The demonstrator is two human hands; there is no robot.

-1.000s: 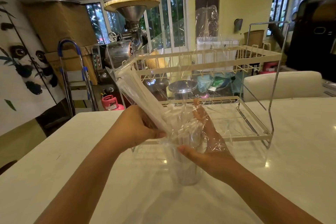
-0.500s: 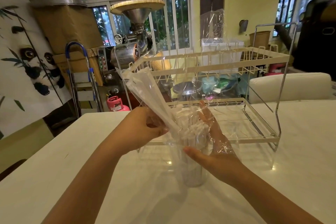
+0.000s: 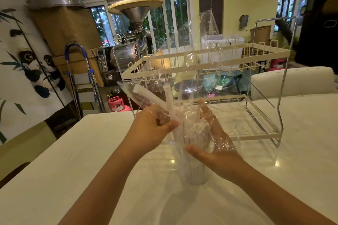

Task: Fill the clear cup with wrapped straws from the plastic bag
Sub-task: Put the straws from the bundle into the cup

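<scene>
A clear cup (image 3: 196, 173) stands on the white table, holding several white wrapped straws (image 3: 195, 133) that stick up out of it. My left hand (image 3: 151, 129) grips the clear plastic bag (image 3: 139, 97) with a few wrapped straws still inside, tilted up to the left above the cup's rim. My right hand (image 3: 215, 144) is cupped against the right side of the cup and the straw tops, with loose plastic film draped over its fingers. The cup's rim is hidden behind the plastic and the straws.
A two-tier white wire dish rack (image 3: 259, 131) stands just behind the cup. The white table (image 3: 73, 160) spreads left and right. Beyond it are a metal grinder machine (image 3: 131, 49), cardboard boxes (image 3: 69, 29), a pink gas canister (image 3: 117, 104) and a white chair back (image 3: 292, 82).
The bag in my left hand has emptied most of its straws into the cup and hangs lower. My right hand stays against the cup.
</scene>
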